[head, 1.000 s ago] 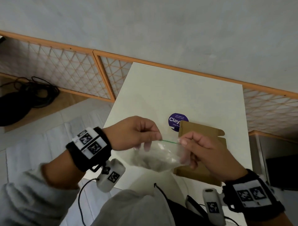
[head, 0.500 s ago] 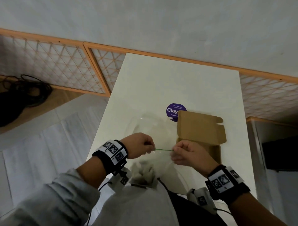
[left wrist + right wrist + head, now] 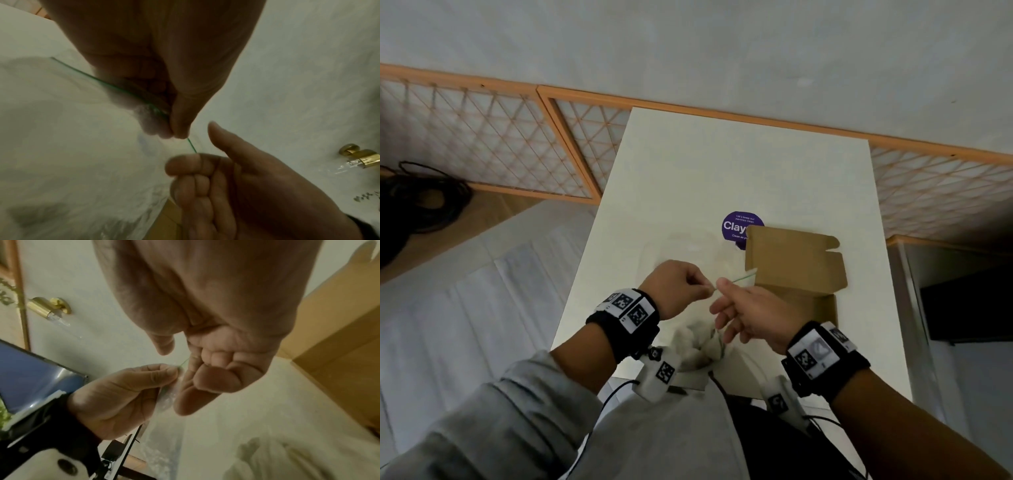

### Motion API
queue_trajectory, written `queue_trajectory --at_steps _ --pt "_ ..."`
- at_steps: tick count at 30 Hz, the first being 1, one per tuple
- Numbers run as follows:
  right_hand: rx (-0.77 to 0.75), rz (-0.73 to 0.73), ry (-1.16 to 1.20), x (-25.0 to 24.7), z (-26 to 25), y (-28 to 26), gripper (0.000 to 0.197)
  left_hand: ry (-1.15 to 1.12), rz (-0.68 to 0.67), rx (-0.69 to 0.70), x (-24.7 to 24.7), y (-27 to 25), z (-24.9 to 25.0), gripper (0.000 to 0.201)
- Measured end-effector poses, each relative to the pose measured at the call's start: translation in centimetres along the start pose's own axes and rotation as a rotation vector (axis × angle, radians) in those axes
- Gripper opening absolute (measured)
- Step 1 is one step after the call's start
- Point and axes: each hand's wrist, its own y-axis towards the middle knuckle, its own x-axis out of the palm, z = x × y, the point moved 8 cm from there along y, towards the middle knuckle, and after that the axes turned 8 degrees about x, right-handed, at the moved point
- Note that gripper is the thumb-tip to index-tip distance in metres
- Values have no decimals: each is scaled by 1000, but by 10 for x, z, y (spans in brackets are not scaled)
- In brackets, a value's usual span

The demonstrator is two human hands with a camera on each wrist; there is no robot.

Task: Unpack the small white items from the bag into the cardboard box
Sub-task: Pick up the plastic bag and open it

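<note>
At frame centre, left hand (image 3: pixel 677 287) and right hand (image 3: pixel 751 313), now nearer, pinch the clear green-sealed plastic bag (image 3: pixel 702 339), starting its opening.

Beyond my fingers the white table (image 3: pixel 750 164) lies bare up to the purple sticker (image 3: pixel 736 224). Right of my right hand (image 3: pixel 756 313) the cardboard box (image 3: pixel 822 305) stands open, its raised lid (image 3: pixel 794 260) walling the far side. My left hand (image 3: pixel 674 287) and the clear bag (image 3: pixel 702 342) block the near side.
</note>
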Motion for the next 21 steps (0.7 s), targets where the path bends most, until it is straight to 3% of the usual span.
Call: queue_trajectory --at_steps 12,18,21 --pt "19 80 272 -9 -14 8 15 -51 111 13 14 -6 3 11" --pt "6 94 309 -10 -15 4 19 -68 150 -28 12 -3 2 20" --pt "-7 105 232 -13 -14 4 20 -133 245 -92 7 2 -2 18"
